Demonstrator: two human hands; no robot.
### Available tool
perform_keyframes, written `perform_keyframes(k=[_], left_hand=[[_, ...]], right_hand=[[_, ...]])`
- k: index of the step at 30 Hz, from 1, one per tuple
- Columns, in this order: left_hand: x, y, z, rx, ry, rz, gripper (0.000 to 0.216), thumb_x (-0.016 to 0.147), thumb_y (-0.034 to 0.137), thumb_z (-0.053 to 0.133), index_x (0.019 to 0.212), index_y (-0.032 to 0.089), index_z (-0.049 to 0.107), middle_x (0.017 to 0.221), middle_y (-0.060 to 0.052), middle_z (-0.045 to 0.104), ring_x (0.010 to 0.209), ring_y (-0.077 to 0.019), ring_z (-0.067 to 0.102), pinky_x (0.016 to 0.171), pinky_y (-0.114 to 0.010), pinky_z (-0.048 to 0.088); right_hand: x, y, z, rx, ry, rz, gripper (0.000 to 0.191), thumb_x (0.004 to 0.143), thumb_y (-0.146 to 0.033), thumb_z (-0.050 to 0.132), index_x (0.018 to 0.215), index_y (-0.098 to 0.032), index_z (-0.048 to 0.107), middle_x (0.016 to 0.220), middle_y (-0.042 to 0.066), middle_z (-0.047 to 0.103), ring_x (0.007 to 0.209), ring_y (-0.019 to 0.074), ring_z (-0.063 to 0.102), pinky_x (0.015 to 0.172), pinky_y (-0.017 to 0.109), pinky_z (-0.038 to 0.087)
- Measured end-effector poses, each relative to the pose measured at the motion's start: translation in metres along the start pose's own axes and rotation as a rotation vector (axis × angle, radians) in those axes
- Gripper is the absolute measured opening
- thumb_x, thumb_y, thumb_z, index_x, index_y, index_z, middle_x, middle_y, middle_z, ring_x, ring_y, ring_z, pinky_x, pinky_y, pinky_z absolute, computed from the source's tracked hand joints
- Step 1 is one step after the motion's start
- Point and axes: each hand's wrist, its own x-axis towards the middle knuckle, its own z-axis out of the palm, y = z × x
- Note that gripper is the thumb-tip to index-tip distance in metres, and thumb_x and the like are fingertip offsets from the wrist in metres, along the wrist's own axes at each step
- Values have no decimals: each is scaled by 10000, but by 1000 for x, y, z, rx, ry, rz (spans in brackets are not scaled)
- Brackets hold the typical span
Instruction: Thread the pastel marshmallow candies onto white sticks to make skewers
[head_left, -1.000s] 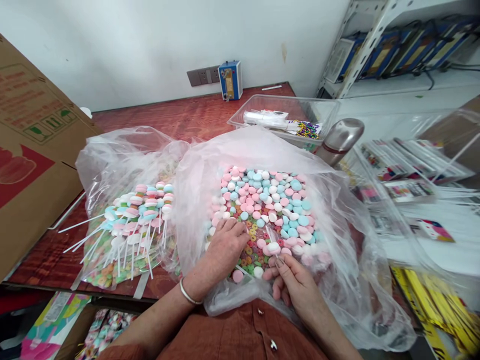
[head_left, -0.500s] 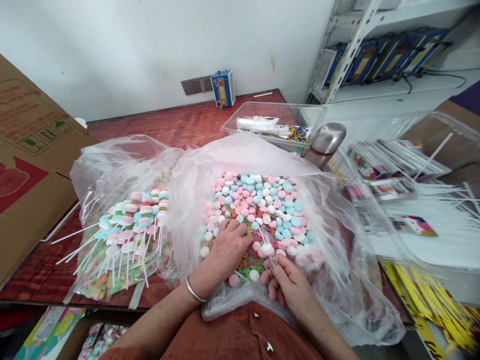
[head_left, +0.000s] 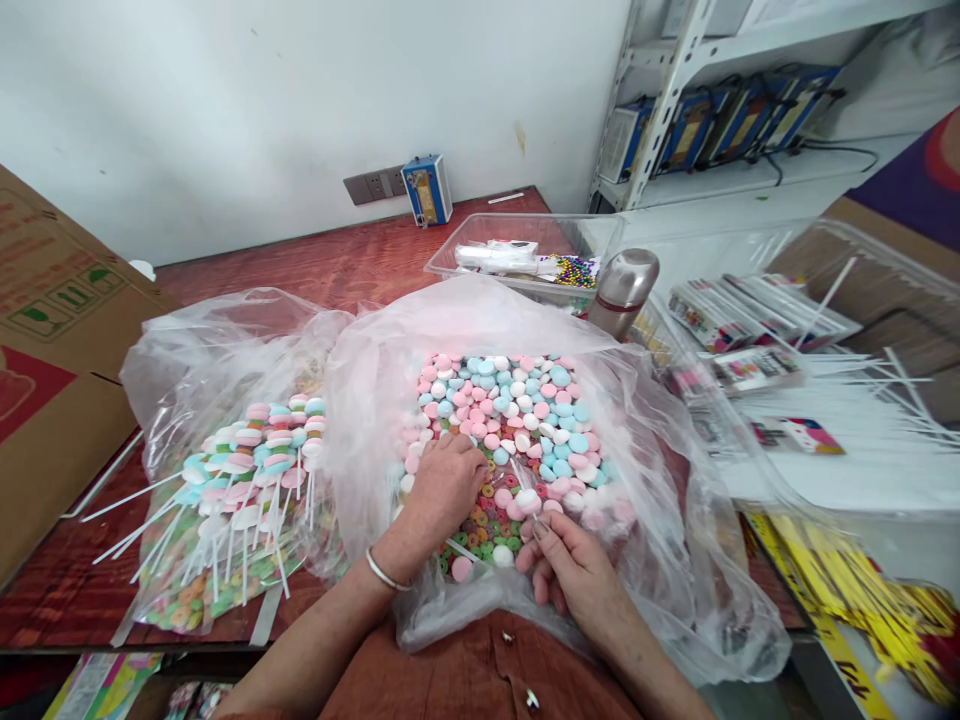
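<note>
A big clear plastic bag (head_left: 660, 480) lies open in front of me, full of loose pink, blue and white round candies (head_left: 517, 410) with small coloured ring candies (head_left: 491, 515) near my hands. My left hand (head_left: 442, 485), a bangle on its wrist, rests knuckles-up on the candies with fingers curled into them. My right hand (head_left: 570, 570) pinches a thin white stick (head_left: 525, 480) that carries a white candy near its top.
A second clear bag (head_left: 187, 370) at left holds finished candy sticks (head_left: 247, 470). A cardboard box (head_left: 52, 350) stands far left. Behind are a clear tub (head_left: 592, 235), a steel flask (head_left: 622, 290) and a blue device (head_left: 424, 190). White sticks (head_left: 840, 400) and printed packets lie right.
The view has tilted and shifted, so everything sits lower and further left. Both hands stay in the bag; the left hand has shifted slightly among the candies.
</note>
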Motion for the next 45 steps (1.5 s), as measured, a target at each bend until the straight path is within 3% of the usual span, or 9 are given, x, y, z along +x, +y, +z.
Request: perform_keyframes(k=[4, 10, 16, 22, 26, 30, 33, 39, 45], left_hand=[[-6, 4, -7, 235, -90, -5, 146, 892, 205, 555, 812, 191, 677, 928, -88, 639, 904, -274, 562, 778, -410, 386], [-22, -2, -24, 287, -136, -4, 140, 871, 156, 551, 814, 195, 672, 940, -87, 638, 928, -274, 548, 795, -414, 359], [-10, -3, -3, 191, -30, -4, 190, 939, 240, 534, 874, 246, 712, 940, -59, 642, 935, -245, 525, 815, -403, 341], [-5, -4, 5, 124, -62, 60, 135, 904, 203, 585, 857, 228, 709, 937, -57, 661, 953, -243, 533, 852, -410, 358], [-8, -1, -2, -75, -17, 12, 79, 870, 167, 615, 848, 198, 684, 898, -50, 697, 925, -229, 576, 870, -394, 394], [-9, 1, -7, -441, 8, -144, 45, 855, 210, 646, 859, 204, 690, 831, -11, 729, 815, -192, 643, 789, -324, 447], [-9, 3, -7, -577, -2, -186, 56, 854, 225, 641, 847, 202, 692, 825, -2, 736, 781, -175, 660, 736, -286, 462], [-18, 11, -6, -500, 33, 9, 33, 840, 183, 669, 845, 214, 679, 836, 8, 714, 838, -172, 627, 832, -308, 437], [-16, -5, 1, -229, 131, 12, 183, 930, 150, 533, 910, 200, 708, 893, -59, 698, 909, -213, 577, 851, -366, 423]], right_hand=[[-7, -3, -6, -180, 36, -52, 313, 913, -486, 401, 838, -203, 512, 625, -23, 649, 369, 83, 518, 387, 194, 320], [-14, -14, -10, -361, 49, -104, 318, 956, -430, 363, 727, -234, 466, 603, -26, 664, 369, 101, 514, 447, 225, 403], [-9, -12, -8, -388, 42, -128, 312, 965, -415, 364, 721, -243, 454, 602, -34, 661, 382, 110, 528, 457, 224, 409], [-12, -11, -7, -502, 15, -151, 314, 971, -377, 344, 710, -248, 460, 498, -51, 589, 397, 136, 526, 491, 242, 389], [-11, -15, -4, -605, 19, -204, 281, 945, -314, 368, 691, -253, 472, 468, -36, 559, 476, 180, 567, 542, 271, 372], [-10, -16, -2, -611, 21, -207, 271, 933, -310, 376, 678, -261, 454, 475, -33, 526, 460, 181, 510, 511, 274, 321], [-9, -16, -2, -637, 40, -229, 271, 920, -303, 386, 659, -258, 442, 515, -18, 527, 495, 183, 497, 510, 275, 294], [-7, -17, 0, -591, 65, -210, 293, 949, -343, 343, 695, -251, 455, 527, -20, 531, 521, 184, 505, 546, 282, 326], [-9, -20, -7, -454, 135, -197, 275, 948, -380, 361, 721, -253, 449, 486, -51, 515, 495, 165, 502, 548, 269, 367]])
